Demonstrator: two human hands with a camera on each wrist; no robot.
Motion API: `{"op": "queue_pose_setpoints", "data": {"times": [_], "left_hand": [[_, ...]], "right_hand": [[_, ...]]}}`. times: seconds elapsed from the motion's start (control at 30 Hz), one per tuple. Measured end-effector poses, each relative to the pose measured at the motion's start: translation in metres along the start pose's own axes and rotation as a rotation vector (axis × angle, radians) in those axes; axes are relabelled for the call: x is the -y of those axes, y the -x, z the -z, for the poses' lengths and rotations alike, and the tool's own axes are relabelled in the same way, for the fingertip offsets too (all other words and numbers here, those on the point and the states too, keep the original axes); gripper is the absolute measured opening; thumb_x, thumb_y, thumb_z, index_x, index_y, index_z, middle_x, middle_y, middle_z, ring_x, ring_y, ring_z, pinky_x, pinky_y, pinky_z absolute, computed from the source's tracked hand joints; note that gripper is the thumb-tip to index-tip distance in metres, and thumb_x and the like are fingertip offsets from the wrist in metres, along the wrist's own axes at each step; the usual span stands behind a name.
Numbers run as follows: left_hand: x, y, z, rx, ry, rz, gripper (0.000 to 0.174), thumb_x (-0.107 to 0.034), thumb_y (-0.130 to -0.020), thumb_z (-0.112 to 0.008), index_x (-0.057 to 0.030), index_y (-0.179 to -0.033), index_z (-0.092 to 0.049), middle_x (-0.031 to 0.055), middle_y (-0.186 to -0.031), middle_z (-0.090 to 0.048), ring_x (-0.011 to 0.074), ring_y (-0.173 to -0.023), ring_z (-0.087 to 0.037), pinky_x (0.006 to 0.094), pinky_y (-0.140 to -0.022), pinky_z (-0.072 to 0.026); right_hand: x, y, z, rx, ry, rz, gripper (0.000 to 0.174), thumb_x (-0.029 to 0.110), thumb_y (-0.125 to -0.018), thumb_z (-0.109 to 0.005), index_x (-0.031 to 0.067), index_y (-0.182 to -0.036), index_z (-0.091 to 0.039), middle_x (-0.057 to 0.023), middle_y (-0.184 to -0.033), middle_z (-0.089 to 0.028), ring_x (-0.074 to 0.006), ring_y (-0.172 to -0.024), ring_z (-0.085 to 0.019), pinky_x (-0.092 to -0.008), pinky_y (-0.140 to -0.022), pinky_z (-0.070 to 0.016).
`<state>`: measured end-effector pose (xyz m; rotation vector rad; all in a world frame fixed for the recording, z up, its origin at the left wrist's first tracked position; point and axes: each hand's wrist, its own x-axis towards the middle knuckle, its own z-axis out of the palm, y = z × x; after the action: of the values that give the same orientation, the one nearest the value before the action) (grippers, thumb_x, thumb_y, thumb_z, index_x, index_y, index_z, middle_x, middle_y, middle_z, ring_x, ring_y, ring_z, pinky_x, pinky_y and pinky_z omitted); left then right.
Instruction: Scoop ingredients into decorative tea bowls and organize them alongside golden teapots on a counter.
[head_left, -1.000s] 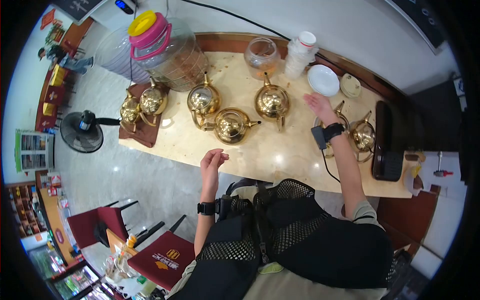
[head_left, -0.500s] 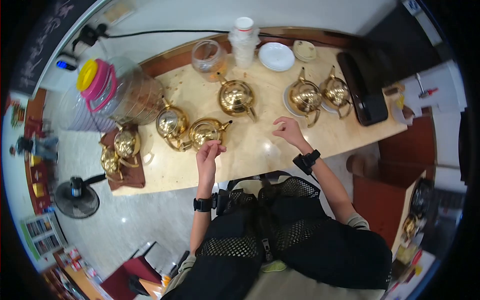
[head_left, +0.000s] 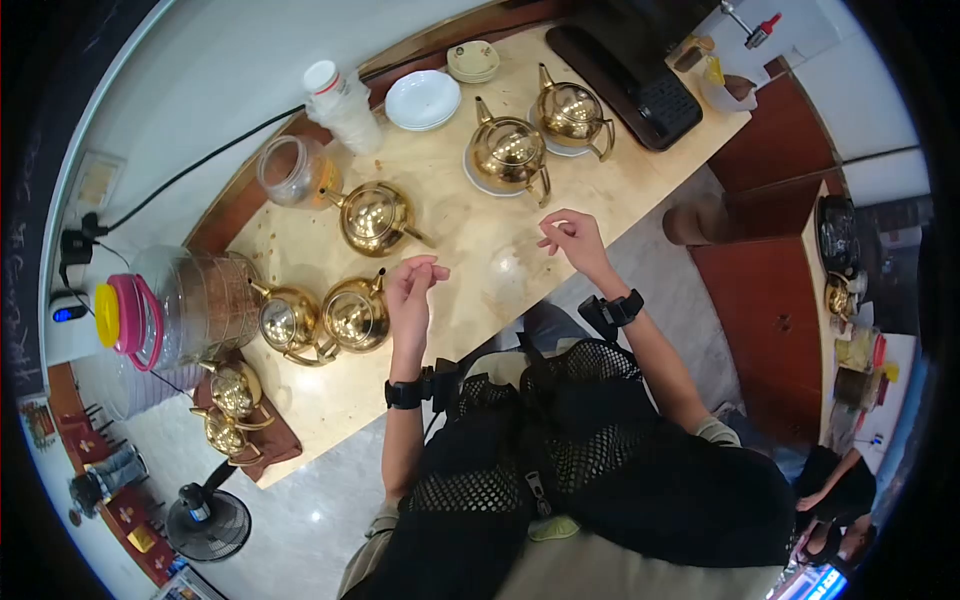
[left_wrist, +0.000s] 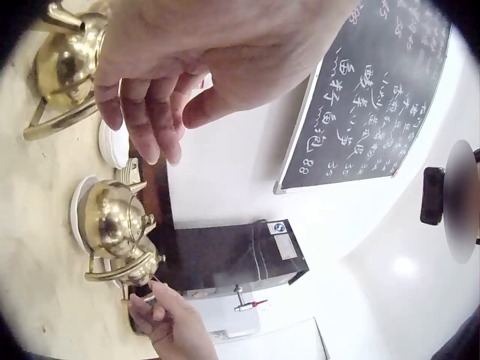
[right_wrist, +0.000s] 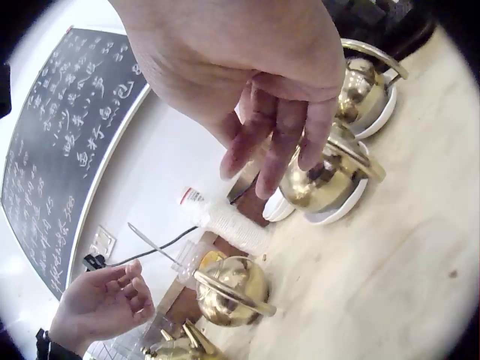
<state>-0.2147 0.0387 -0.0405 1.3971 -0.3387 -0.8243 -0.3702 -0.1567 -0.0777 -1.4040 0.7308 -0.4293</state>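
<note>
Both hands hover over the front part of the wooden table (head_left: 470,300), holding nothing. The left hand (head_left: 410,300) hangs loosely curled, right of two gold teapots standing close together (head_left: 355,313) and below a third teapot (head_left: 376,217). The right hand (head_left: 577,243) is relaxed with fingers bent, just below a gold teapot on a white plate (head_left: 508,152); beside that stands another teapot on a plate (head_left: 570,113). In the right wrist view the right hand's fingers (right_wrist: 281,139) hang down, touching nothing. In the left wrist view the left hand (left_wrist: 217,60) hangs the same way.
Along the wall stand a large jar with a pink lid (head_left: 190,300), a glass bowl (head_left: 295,172), stacked cups (head_left: 345,110), white plates (head_left: 423,99) and small dishes (head_left: 473,61). A black tray (head_left: 625,85) is at the back right; two teapots sit on a brown cloth (head_left: 275,437).
The head view has turned to the right. My right hand has drawn back from the plated teapots toward the body; the left stays raised near the front edge. The teapots appear unmoved.
</note>
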Motion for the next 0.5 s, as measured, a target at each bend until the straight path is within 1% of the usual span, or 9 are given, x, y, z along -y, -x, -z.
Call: {"op": "queue_pose_setpoints", "data": {"times": [0.1, 0.17, 0.2, 0.27, 0.33, 0.4, 0.43, 0.47, 0.5], "left_hand": [[0.012, -0.001, -0.017, 0.041, -0.039, 0.034, 0.016, -0.013, -0.082, -0.042, -0.0021, -0.088, -0.051, 0.0057, -0.074, -0.056, 0.0117, -0.071, -0.052, 0.0228, -0.069, -0.0387], [0.016, -0.003, -0.036, 0.049, -0.107, 0.115, 0.017, -0.014, -0.081, -0.042, -0.0022, -0.089, -0.051, 0.0061, -0.075, -0.056, 0.0116, -0.07, -0.052, 0.0222, -0.069, -0.0385], [0.022, -0.006, -0.043, 0.077, -0.113, 0.128, 0.019, -0.015, -0.081, -0.042, -0.0021, -0.091, -0.051, 0.0063, -0.078, -0.057, 0.0116, -0.073, -0.052, 0.0224, -0.069, -0.038], [0.024, -0.015, -0.067, 0.081, -0.148, 0.15, 0.019, -0.014, -0.081, -0.042, -0.0009, -0.091, -0.051, 0.0074, -0.08, -0.057, 0.0124, -0.075, -0.053, 0.0228, -0.069, -0.0379], [0.026, -0.029, -0.091, 0.078, -0.185, 0.173, 0.019, -0.014, -0.081, -0.041, 0.0004, -0.091, -0.051, 0.0085, -0.081, -0.057, 0.0131, -0.076, -0.053, 0.0233, -0.07, -0.0378], [0.032, -0.049, -0.113, 0.091, -0.229, 0.158, 0.026, -0.022, -0.082, -0.042, -0.0036, -0.098, -0.05, 0.0056, -0.093, -0.056, 0.0135, -0.09, -0.049, 0.0249, -0.077, -0.0338], [0.036, -0.061, -0.124, 0.081, -0.242, 0.164, 0.026, -0.022, -0.082, -0.042, -0.0036, -0.098, -0.05, 0.0056, -0.093, -0.056, 0.0135, -0.09, -0.049, 0.0249, -0.077, -0.0338], [0.04, -0.075, -0.134, 0.054, -0.27, 0.168, 0.029, -0.026, -0.082, -0.041, -0.0039, -0.099, -0.049, 0.0054, -0.095, -0.055, 0.0135, -0.092, -0.048, 0.0251, -0.078, -0.0327], [0.042, -0.087, -0.143, 0.031, -0.296, 0.174, 0.032, -0.029, -0.082, -0.041, -0.0042, -0.1, -0.049, 0.0052, -0.096, -0.054, 0.0135, -0.094, -0.047, 0.0253, -0.079, -0.0316]], "right_hand": [[-0.002, -0.003, 0.027, -0.008, 0.021, -0.044, 0.01, 0.006, -0.075, -0.052, -0.0031, -0.078, -0.052, -0.0042, -0.053, -0.053, -0.0117, -0.054, -0.057, -0.0182, -0.044, -0.0407], [-0.008, -0.01, 0.047, -0.025, 0.026, -0.099, 0.01, 0.006, -0.074, -0.053, -0.0032, -0.078, -0.052, -0.0045, -0.054, -0.053, -0.011, -0.054, -0.056, -0.0183, -0.045, -0.0409], [-0.015, -0.015, 0.055, -0.023, 0.019, -0.102, 0.01, 0.006, -0.074, -0.053, -0.0032, -0.078, -0.052, -0.0045, -0.054, -0.053, -0.011, -0.054, -0.056, -0.0183, -0.045, -0.0409], [-0.029, -0.027, 0.072, -0.091, -0.066, -0.061, 0.011, 0.008, -0.074, -0.053, -0.0031, -0.074, -0.053, -0.0052, -0.057, -0.054, -0.0106, -0.053, -0.055, -0.0186, -0.046, -0.0411], [-0.036, -0.036, 0.092, -0.056, -0.052, -0.099, 0.013, 0.009, -0.075, -0.053, -0.0034, -0.073, -0.054, -0.0052, -0.059, -0.054, -0.0107, -0.054, -0.055, -0.0188, -0.047, -0.0416], [-0.038, -0.046, 0.111, -0.018, -0.039, -0.133, 0.015, 0.01, -0.075, -0.052, -0.0037, -0.072, -0.054, -0.0053, -0.06, -0.055, -0.0108, -0.054, -0.055, -0.019, -0.049, -0.0421], [-0.032, -0.048, 0.118, 0.015, -0.039, -0.192, 0.016, 0.012, -0.076, -0.052, -0.0036, -0.071, -0.055, -0.0054, -0.061, -0.055, -0.011, -0.056, -0.055, -0.0194, -0.051, -0.0426], [-0.03, -0.051, 0.125, 0.045, -0.039, -0.25, 0.018, 0.013, -0.076, -0.052, -0.0036, -0.071, -0.056, -0.0055, -0.062, -0.056, -0.0112, -0.058, -0.055, -0.0199, -0.053, -0.0431], [-0.035, -0.053, 0.134, 0.047, -0.053, -0.257, 0.018, 0.013, -0.076, -0.052, -0.0036, -0.071, -0.056, -0.0055, -0.062, -0.056, -0.0112, -0.058, -0.055, -0.0199, -0.053, -0.0431]]}}
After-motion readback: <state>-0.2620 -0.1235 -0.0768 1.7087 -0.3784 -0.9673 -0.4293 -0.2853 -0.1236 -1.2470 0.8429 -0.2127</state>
